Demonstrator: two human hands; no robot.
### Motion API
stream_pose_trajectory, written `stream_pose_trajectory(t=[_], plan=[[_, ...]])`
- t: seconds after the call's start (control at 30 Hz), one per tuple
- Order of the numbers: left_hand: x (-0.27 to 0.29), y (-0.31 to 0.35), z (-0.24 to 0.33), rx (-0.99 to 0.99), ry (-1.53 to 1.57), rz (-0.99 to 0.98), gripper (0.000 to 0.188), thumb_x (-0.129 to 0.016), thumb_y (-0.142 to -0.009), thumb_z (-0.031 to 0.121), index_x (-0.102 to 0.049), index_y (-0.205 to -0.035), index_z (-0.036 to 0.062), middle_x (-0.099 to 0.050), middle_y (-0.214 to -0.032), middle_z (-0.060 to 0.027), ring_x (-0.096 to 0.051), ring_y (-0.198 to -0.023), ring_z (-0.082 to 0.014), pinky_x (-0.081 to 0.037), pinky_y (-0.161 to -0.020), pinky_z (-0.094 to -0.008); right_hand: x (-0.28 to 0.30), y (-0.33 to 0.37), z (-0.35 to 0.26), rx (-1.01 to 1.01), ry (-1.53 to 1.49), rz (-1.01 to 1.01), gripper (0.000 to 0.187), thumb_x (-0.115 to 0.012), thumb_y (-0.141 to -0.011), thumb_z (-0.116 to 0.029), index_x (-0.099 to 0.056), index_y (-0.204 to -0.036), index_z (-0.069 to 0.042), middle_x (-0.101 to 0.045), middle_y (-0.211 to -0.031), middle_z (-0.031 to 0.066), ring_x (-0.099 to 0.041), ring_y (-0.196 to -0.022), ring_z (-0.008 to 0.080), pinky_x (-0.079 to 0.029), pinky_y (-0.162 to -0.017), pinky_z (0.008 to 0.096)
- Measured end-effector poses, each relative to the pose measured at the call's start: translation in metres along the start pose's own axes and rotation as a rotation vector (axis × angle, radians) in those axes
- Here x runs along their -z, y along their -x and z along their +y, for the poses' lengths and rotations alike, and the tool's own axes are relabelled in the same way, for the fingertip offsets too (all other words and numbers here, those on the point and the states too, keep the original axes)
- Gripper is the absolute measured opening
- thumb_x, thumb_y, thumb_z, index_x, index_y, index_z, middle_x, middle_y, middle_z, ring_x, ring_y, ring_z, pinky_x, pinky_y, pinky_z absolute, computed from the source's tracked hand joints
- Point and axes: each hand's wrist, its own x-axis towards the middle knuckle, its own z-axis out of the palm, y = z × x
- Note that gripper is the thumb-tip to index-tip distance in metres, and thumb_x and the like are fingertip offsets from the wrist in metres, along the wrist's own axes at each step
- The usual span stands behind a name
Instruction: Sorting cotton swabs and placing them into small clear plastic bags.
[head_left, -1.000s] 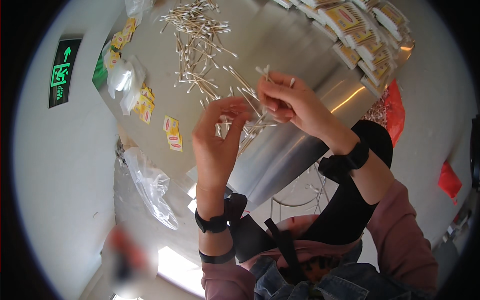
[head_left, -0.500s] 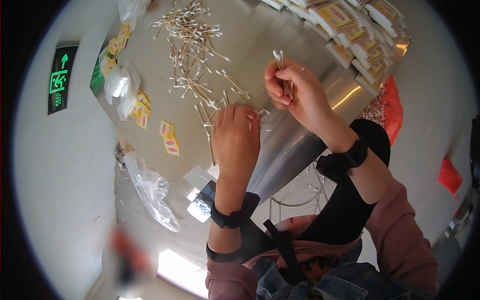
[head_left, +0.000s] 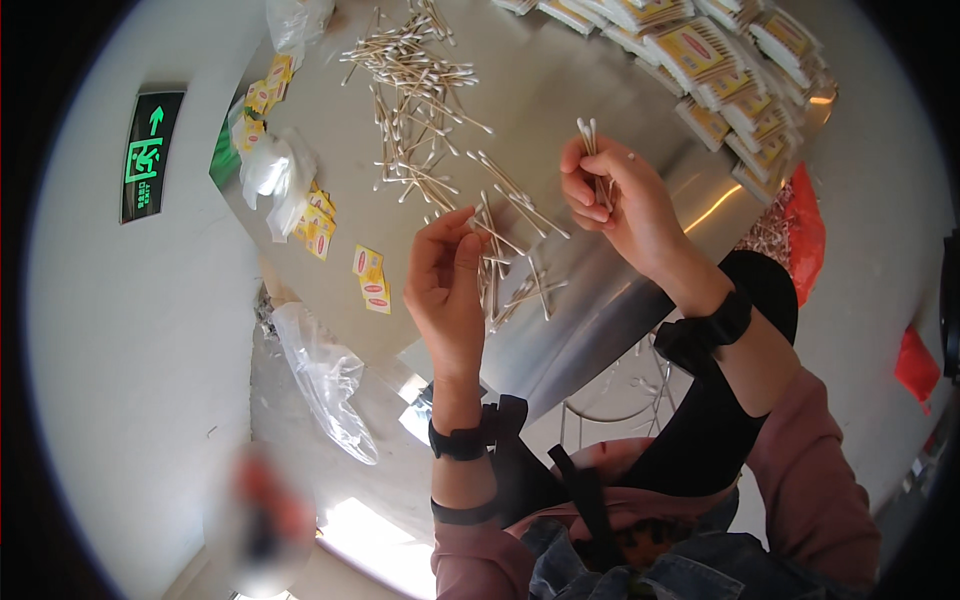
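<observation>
A small bundle of cotton swabs (head_left: 589, 132) stands nearly upright in my right hand (head_left: 630, 215), white tips above the curled fingers. To its left, my left hand (head_left: 447, 290) is raised just over the table, thumb and forefinger drawn together at the end of a slanting cotton swab (head_left: 502, 239). Its hold there is partly hidden by the fingers. Loose cotton swabs (head_left: 530, 290) lie crossed between my hands near the table's front edge. Farther off spreads a larger heap of cotton swabs (head_left: 415, 70), trailing down toward my left hand.
Yellow-labelled packs of swabs (head_left: 690, 55) are stacked at the far right of the metal table (head_left: 545, 80). Small yellow cards (head_left: 372, 280) and clear plastic bags (head_left: 275, 170) lie on the left. A red bag (head_left: 805, 235) sits beyond the right edge, beside my knee.
My left hand has lifted and turned from over the nearer swabs, uncovering them. My right hand still grips its bundle. The whole view has shifted slightly.
</observation>
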Motion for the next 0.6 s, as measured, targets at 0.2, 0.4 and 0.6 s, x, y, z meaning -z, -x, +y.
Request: stream_pose_trajectory(t=[0.2,0.4,0.6], plan=[[0.014,0.005,0.005,-0.03,-0.224,0.156,0.02,-0.064,-0.094,0.002,-0.064,-0.114,0.0,-0.068,-0.091,-0.0041,-0.063,-0.084,-0.0093,-0.049,-0.078,-0.0234,0.001,-0.001,0.003,0.009,0.015,0.006,0.016,-0.044,-0.095,-0.015,-0.058,-0.093,-0.007,-0.05,-0.066,-0.0012,-0.036,-0.052,0.0065,-0.028,-0.049,0.0238],[0.015,0.037,-0.01,-0.295,-0.696,0.045,0.026,-0.075,-0.083,0.002,-0.065,-0.107,0.0027,-0.066,-0.089,-0.0082,-0.064,-0.083,-0.0202,-0.048,-0.074,-0.0329,0.001,-0.003,0.006,0.002,0.018,0.001,0.016,-0.044,-0.095,-0.015,-0.058,-0.094,-0.007,-0.049,-0.066,-0.0015,-0.036,-0.052,0.0062,-0.028,-0.05,0.0237],[-0.007,0.072,-0.017,-0.346,-0.763,0.036,0.03,-0.086,-0.07,0.011,-0.062,-0.088,0.0062,-0.06,-0.088,-0.0076,-0.058,-0.083,-0.0281,-0.046,-0.074,-0.0395,0.006,0.005,-0.008,-0.056,0.176,-0.046,0.015,-0.048,-0.098,-0.017,-0.059,-0.099,-0.006,-0.046,-0.067,-0.0031,-0.035,-0.051,0.0038,-0.026,-0.047,0.0215]])
